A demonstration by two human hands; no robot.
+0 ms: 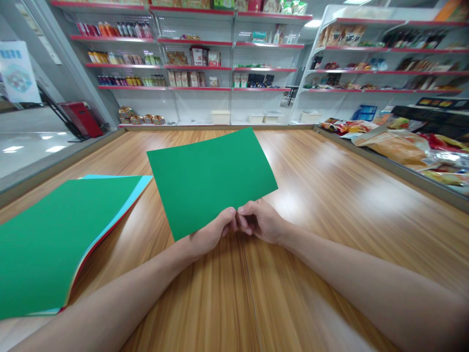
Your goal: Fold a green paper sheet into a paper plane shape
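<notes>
A green sheet of paper (210,178) is held just above the wooden table (330,205), tilted a little to the left. My left hand (212,232) pinches its near edge with thumb and fingers closed. My right hand (260,220) pinches the same edge right beside it, the fingertips of both hands almost touching. On the table to the left lies a stack of coloured paper (62,234) with a green sheet on top and light blue and red edges showing underneath.
Snack packets (399,144) lie heaped along the table's right side. Shop shelves (198,63) with bottles and boxes line the back wall. A red box (82,119) stands on the floor at the left.
</notes>
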